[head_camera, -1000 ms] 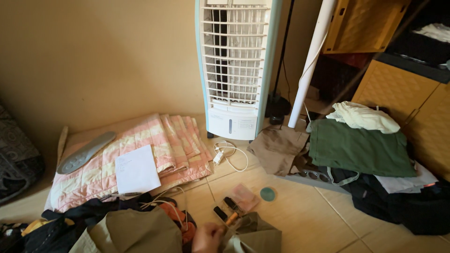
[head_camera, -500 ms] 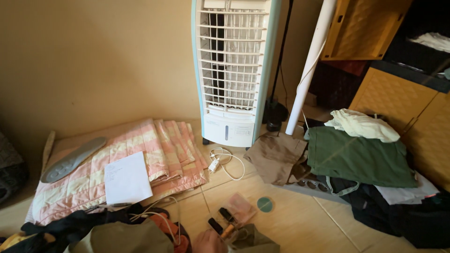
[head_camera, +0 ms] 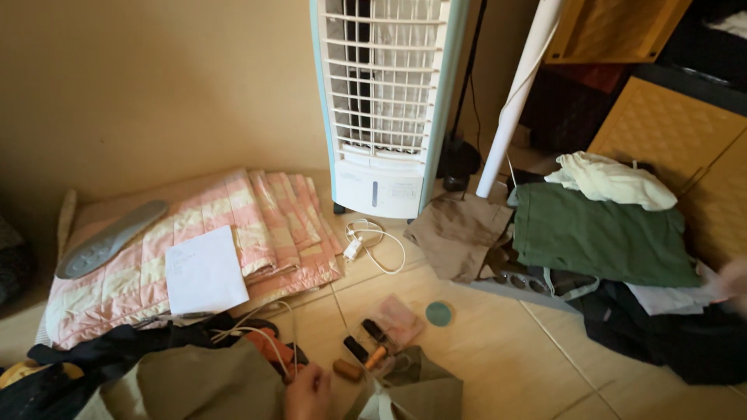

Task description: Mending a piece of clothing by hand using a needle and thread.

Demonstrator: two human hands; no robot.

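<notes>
My left hand [head_camera: 308,393] shows only partly at the bottom edge, fingers curled, between an olive garment [head_camera: 208,383] and a second olive cloth [head_camera: 416,395]. Just beyond its fingertips lie a brown thread spool [head_camera: 348,369] and a clear sewing case [head_camera: 379,336] with dark and orange spools. A teal round disc [head_camera: 438,313] lies on the tile to the right of the case. A blurred patch at the right edge looks like my right hand [head_camera: 734,278], above dark clothes [head_camera: 669,338]; its fingers are unreadable.
A white air cooler [head_camera: 385,101] stands against the wall, with a white cable [head_camera: 373,243] at its foot. To the left lies a pink striped blanket [head_camera: 257,225] bearing a white paper [head_camera: 204,270] and a grey insole [head_camera: 109,237]. To the right are a white pole [head_camera: 517,93], folded green clothes [head_camera: 599,233], a brown cloth [head_camera: 459,229] and a yellow cabinet [head_camera: 661,132].
The view has shifted, so the floor items sit slightly further right in frame. My left hand shows a little more at the bottom. A blurred hand has appeared at the right edge.
</notes>
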